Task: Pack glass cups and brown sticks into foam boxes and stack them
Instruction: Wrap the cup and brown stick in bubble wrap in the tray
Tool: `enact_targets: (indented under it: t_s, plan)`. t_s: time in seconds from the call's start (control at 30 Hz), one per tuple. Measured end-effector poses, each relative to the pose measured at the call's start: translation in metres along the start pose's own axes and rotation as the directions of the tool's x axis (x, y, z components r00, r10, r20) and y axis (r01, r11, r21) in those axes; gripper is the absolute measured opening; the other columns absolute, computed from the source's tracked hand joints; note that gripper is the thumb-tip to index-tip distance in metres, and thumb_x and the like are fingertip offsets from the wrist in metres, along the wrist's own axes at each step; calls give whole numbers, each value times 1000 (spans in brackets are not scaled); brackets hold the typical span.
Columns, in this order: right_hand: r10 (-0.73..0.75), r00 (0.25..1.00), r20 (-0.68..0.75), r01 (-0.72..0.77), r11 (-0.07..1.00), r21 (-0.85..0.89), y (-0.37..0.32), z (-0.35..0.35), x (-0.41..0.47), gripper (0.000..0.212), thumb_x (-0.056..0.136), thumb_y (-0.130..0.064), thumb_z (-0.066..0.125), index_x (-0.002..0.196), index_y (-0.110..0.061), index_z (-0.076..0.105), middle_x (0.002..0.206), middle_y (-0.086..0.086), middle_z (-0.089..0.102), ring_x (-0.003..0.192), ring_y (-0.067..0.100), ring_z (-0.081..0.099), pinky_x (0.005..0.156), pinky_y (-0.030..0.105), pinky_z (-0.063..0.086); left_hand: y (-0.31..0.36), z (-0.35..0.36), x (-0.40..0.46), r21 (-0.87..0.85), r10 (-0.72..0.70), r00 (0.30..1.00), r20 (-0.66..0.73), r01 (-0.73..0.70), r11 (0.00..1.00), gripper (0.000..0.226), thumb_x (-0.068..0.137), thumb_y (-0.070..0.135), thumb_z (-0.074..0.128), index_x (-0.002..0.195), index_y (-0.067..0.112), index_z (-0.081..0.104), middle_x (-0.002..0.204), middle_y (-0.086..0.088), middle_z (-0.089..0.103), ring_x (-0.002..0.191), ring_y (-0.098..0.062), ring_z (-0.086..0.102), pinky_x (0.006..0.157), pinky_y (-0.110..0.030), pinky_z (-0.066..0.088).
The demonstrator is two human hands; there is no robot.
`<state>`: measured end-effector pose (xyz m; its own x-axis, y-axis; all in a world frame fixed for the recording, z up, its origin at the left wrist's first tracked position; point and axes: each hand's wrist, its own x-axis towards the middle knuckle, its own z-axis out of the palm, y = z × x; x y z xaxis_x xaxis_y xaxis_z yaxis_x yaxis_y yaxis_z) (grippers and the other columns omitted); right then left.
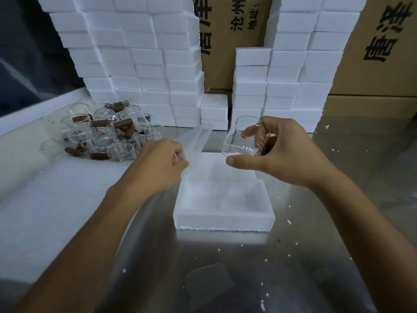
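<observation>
Head view: the right hand (279, 154) grips a tilted glass cup (242, 138) (a dark stick seems to sit against the fingers, though blur hides it) above the far edge of an open foam box (223, 219) on the steel tabletop (293, 267). Its left hand (158, 163) has its fingers curled on the blurred foam lid (196, 141) at the box's far-left corner, while a heap of glass cups and brown sticks (101, 132) lies left, before stacked foam boxes (140, 64).
</observation>
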<state>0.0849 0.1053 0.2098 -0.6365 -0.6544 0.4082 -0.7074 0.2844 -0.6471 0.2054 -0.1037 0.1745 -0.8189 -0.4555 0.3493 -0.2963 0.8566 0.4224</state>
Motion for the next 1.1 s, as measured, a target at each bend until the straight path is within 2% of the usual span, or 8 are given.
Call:
enact_targets:
  t_s: [0.23,0.37,0.57,0.7,0.8,0.9,1.0,1.1]
  plan:
    - [28,999,38,-31,995,93,-4,5,-1,61,38,-73,77,80,-35,55,107,-10,71,80,8,70,69,26,59,3,2,-1,-99,-29,999,-40,25,995,33,67,29,90,56,19,60,67,8,59,60,-2,50,54,-22,34]
    - [57,996,64,-74,948,310,-3,9,1,60,40,-64,81,75,-25,52,117,-18,68,97,4,67,74,24,54,12,6,-1,-313,-90,995,41,98,945,35,71,42,82,54,16,67,45,10,57,40,0,48,42,-12,34]
    - [122,989,78,-145,829,540,-1,8,1,55,49,-52,83,75,-18,49,94,-12,69,58,-1,61,53,16,47,13,4,0,-432,-121,962,244,219,875,25,96,24,61,75,23,75,62,13,71,53,2,59,53,-12,44]
    - [162,974,159,-227,723,653,-1,5,-1,38,63,-44,80,74,-20,52,77,-11,65,56,8,56,66,24,49,13,2,-2,-499,-163,952,257,275,822,16,88,0,68,81,13,75,68,1,74,46,-4,58,42,-10,40]
    - [177,960,218,-280,549,788,-6,6,-2,33,70,-40,78,75,-19,53,105,8,65,60,10,57,74,28,54,17,3,-3,-551,-211,970,124,244,798,19,83,1,75,76,12,62,64,0,71,49,-13,64,42,-21,47]
    - [137,951,278,-310,375,874,-15,8,-2,37,75,-45,70,88,-12,60,122,6,70,82,11,71,81,31,57,17,8,-2,-393,-75,996,-56,47,918,31,85,2,71,70,21,52,69,6,64,55,-19,66,51,-33,53]
    - [80,932,353,-362,189,913,-25,15,-6,40,77,-54,64,92,-17,62,126,13,68,113,26,68,91,34,53,22,12,-5,-70,86,995,-52,-90,994,32,87,2,65,72,29,66,78,12,62,62,-13,57,68,-31,52]
    - [67,898,435,-436,-3,900,-33,28,-10,38,81,-52,64,94,-19,49,129,20,65,121,28,64,95,35,53,26,18,-9,-24,120,992,-38,-121,992,18,85,11,69,81,28,65,87,10,60,72,-17,55,75,-32,49]
